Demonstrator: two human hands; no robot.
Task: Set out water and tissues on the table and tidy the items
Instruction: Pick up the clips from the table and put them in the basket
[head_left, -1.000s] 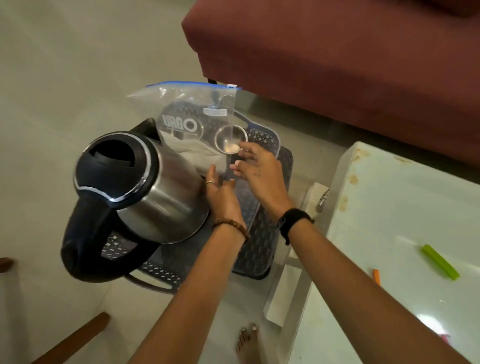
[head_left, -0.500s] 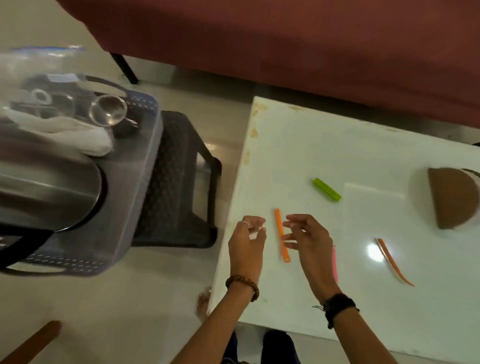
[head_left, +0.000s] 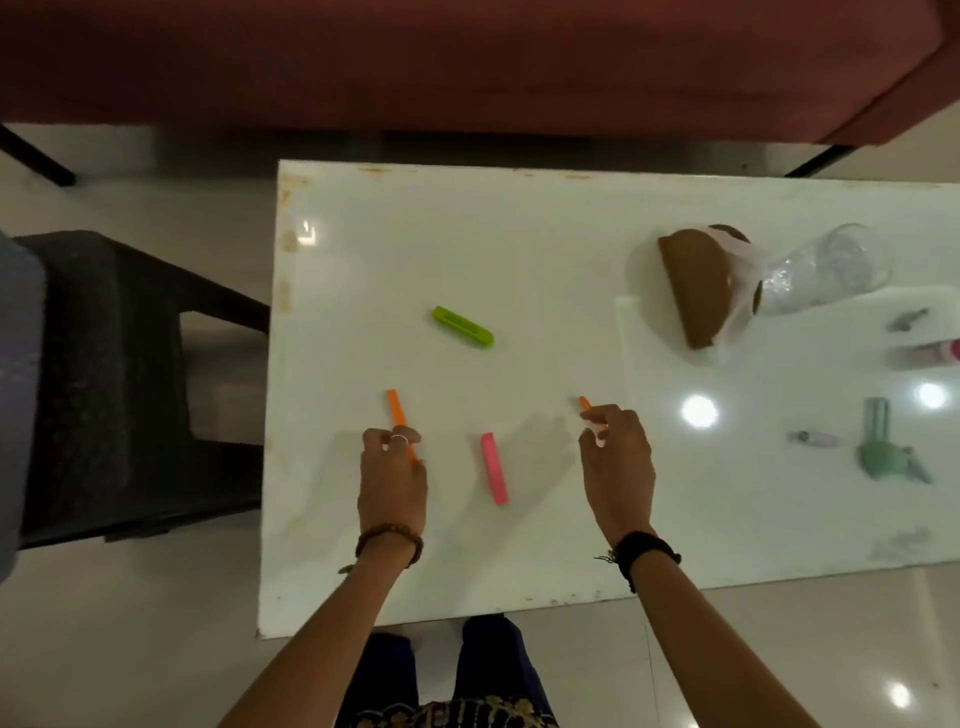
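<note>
A person stands at the near edge of a white table (head_left: 467, 234), both hands low over its top. The left hand (head_left: 392, 480) curls its fingers round an orange stick (head_left: 396, 408), whose lower end is hidden under the hand. The right hand (head_left: 618, 462), to the right of a pink stick (head_left: 493, 467) lying flat on the table, pinches a second orange strip (head_left: 586, 402); only its tip shows past the fingertips. A green clip (head_left: 462, 326) lies farther back on the table. Toward the table's right end sit a brown holder (head_left: 693, 288) with pale plastic or tissue, hard to identify, and a clear glass (head_left: 826, 270). Small items beyond are blurred. A dark chair (head_left: 119, 374) stands left of the table, cut off by the frame.
</note>
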